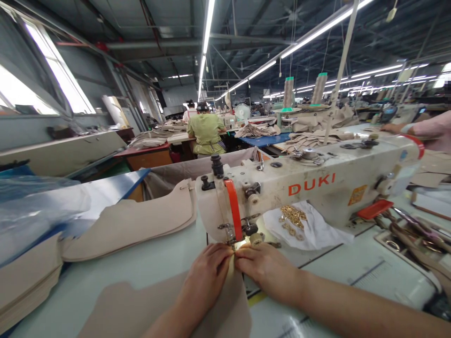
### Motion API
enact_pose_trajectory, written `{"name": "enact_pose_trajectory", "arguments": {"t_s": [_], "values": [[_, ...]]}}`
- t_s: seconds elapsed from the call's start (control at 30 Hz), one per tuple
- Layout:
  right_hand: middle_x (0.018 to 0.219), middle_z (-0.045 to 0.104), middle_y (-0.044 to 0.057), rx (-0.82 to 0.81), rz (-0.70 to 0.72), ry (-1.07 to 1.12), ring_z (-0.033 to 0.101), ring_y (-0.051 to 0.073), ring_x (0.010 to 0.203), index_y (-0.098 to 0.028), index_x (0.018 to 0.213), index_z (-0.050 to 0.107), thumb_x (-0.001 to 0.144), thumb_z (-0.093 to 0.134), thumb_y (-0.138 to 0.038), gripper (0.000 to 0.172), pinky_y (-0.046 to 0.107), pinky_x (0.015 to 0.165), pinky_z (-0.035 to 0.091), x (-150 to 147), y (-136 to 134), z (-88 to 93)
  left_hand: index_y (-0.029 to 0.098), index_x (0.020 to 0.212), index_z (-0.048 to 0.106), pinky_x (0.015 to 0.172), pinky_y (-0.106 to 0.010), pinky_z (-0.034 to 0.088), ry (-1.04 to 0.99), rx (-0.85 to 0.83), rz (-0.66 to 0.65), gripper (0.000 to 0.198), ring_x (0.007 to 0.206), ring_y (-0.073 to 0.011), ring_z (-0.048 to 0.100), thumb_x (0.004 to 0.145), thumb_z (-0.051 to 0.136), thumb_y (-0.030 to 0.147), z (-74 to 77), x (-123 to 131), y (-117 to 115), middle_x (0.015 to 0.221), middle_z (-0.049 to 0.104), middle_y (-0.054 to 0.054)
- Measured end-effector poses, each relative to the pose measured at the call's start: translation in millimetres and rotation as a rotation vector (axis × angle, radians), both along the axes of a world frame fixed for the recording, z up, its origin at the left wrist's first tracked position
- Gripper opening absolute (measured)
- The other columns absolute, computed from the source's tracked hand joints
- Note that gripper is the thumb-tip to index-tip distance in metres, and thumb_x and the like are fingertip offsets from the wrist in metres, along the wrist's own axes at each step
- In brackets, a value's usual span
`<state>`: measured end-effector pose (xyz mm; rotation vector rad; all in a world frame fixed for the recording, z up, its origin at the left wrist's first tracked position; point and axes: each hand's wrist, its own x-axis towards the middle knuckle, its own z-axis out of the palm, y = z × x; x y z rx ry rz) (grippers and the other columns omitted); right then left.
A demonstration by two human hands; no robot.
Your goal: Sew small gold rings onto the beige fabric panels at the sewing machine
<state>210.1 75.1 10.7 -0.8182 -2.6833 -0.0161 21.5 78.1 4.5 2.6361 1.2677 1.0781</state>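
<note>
Hands drawn narrow, the left hand (207, 272) and right hand (271, 270) pinch the beige piece (141, 300), spread from six to eight o'clock; feeding it through the sewing machine (275, 192) seems underway, calling for steady guidance. Gold hardware (294, 216): two o'clock.

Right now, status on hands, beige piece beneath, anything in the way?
Left hand and right hand at sewing machine head, close together. Beige piece on table, partly under left hand. Gold hardware on white sheet beyond right hand, clear of it.
</note>
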Motion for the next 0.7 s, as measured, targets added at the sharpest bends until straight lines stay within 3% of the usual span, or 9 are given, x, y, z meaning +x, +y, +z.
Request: {"name": "enact_pose_trajectory", "arguments": {"t_s": [0.4, 0.7], "values": [[0.101, 0.063, 0.008, 0.011, -0.007, 0.022, 0.055, 0.018, 0.100, -0.014, 0.100, 0.059, 0.092, 0.050, -0.017, 0.013, 0.030, 0.089, 0.042, -1.9, -1.4, -0.7, 0.020, 0.087, 0.066, 0.076, -0.031, 0.055, 0.012, -0.041, 0.008, 0.020, 0.082, -0.0175, 0.064, 0.083, 0.049, 0.012, -3.7, -2.1, 1.6, 0.086, 0.069, -0.004], [0.097, 0.065, 0.005, 0.044, 0.077, 0.043, 0.056, 0.017, 0.096, -0.015, 0.093, 0.060, 0.090, 0.053, -0.021, 0.010, 0.029, 0.089, 0.042, 4.4, -9.6, -0.3, 0.019, 0.105, 0.066, 0.094, -0.037, 0.051, 0.206, -0.041, 0.049, 0.028, 0.103, -0.0198, 0.062, 0.088, 0.043, 0.020, 5.4, -4.9, -18.1, 0.108, 0.069, -0.007]]}}
